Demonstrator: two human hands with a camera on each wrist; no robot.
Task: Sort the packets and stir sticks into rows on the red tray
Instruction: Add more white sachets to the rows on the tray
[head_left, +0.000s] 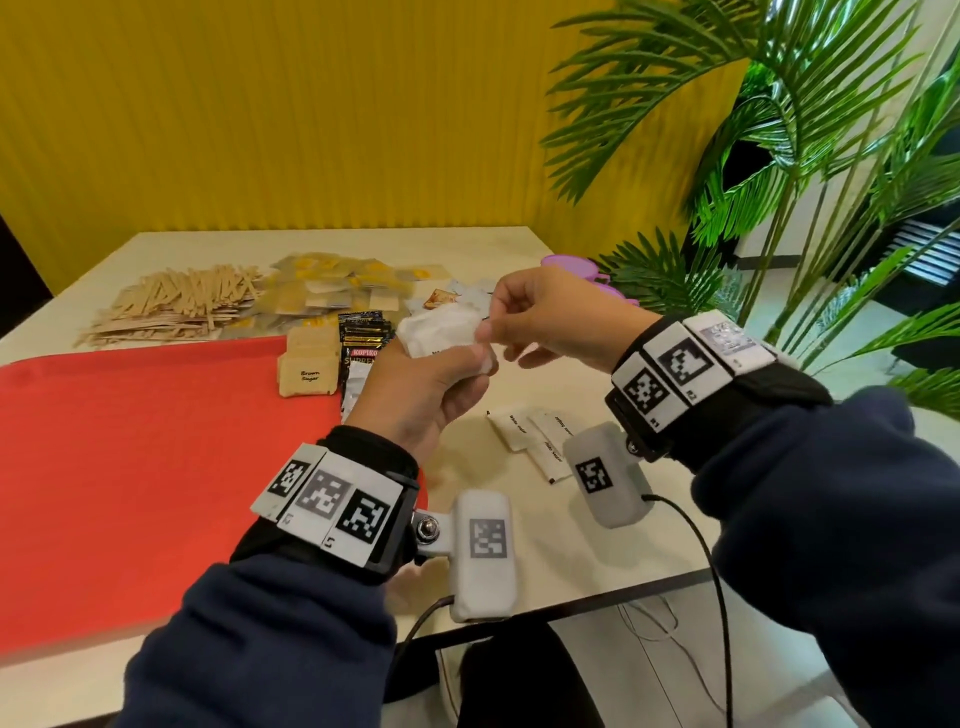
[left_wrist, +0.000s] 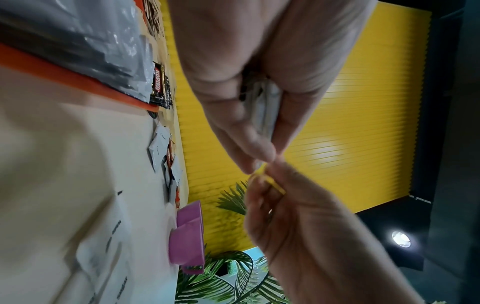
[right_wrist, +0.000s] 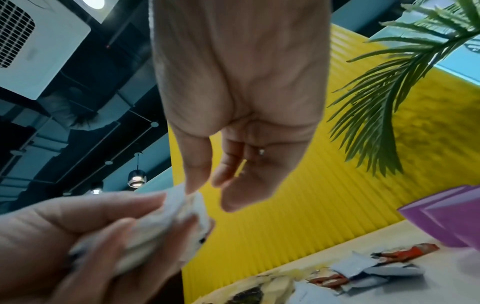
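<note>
Both hands (head_left: 467, 353) hiding white packets (head_left: 441, 330)

Bright, even light is falling across the pale cream tabletop (head_left: 571, 545) in the head view, and the flat red tray (head_left: 130, 467) is showing clean, saturated colour. Soft shadows are lying under the raised hands. The wide lens is bending the ribbed yellow wall (head_left: 311, 114) and stretching the dark blue sleeves (head_left: 831, 545) at the lower corners. In the left wrist view, motion blur is smearing the white paper packets (left_wrist: 103, 246) near the lens, a pale glare patch is glowing on the wall, and a round ceiling spotlight (left_wrist: 401, 239) is flaring. In the right wrist view, the near fingers (right_wrist: 85, 224) are sitting out of focus, and hanging pendant lamps (right_wrist: 137, 178) are shining above.
</note>
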